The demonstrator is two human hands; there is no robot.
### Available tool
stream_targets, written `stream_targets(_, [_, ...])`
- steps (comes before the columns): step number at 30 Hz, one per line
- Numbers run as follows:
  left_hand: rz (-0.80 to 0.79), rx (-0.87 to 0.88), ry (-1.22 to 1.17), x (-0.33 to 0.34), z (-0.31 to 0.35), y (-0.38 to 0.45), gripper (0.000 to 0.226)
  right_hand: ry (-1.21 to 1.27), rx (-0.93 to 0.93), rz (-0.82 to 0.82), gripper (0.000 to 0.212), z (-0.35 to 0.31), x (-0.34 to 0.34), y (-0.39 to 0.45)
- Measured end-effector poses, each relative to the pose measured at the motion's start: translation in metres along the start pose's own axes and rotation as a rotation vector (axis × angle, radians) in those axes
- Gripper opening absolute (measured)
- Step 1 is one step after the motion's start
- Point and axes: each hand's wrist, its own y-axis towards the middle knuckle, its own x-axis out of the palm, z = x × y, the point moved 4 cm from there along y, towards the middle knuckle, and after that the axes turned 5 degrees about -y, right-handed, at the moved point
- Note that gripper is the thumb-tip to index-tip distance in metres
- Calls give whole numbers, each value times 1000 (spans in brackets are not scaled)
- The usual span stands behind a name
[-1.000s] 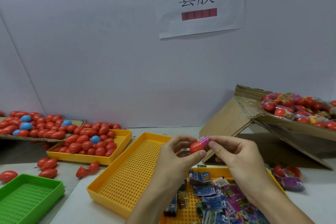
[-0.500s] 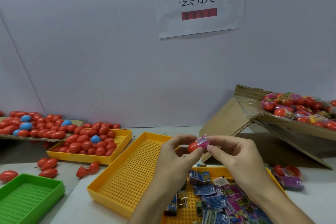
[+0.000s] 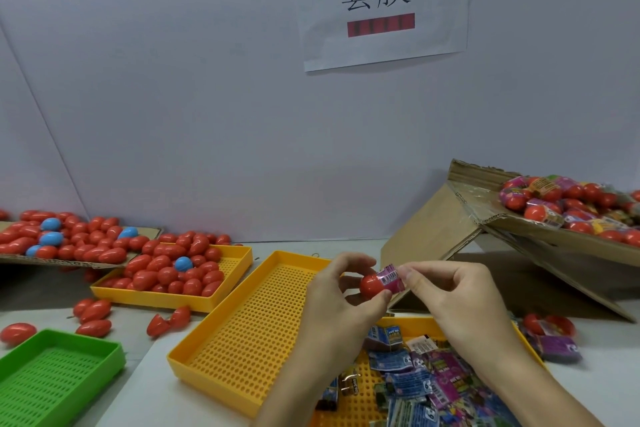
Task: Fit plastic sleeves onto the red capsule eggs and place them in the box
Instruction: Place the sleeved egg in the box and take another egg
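My left hand pinches a red capsule egg between thumb and fingers, held above the yellow trays. My right hand pinches a pink printed plastic sleeve that sits over the egg's right end. The open cardboard box stands tilted at the right, holding many sleeved red eggs. Loose flat sleeves lie in the near yellow tray under my wrists.
An empty perforated yellow tray lies in front of me. A second yellow tray and a cardboard sheet at left hold bare red eggs and a few blue ones. A green tray sits at bottom left; loose eggs lie nearby.
The egg and both hands have dropped slightly. My right fingers have shifted on the sleeve, which now shows its barcode side over the egg's end.
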Motion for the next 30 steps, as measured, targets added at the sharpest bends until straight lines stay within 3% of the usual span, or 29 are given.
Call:
stream_targets(8, [-43,24,-6,2,3,-2,39,214,164,-71,14,7,6,-1])
stream_targets(15, [-31,16,-20,2,6,-2,36,386,267,-105,34,14,8,1])
stream_targets(30, [-55,0,61,2,4,-2,37,287,184,-104,16,12,6,2])
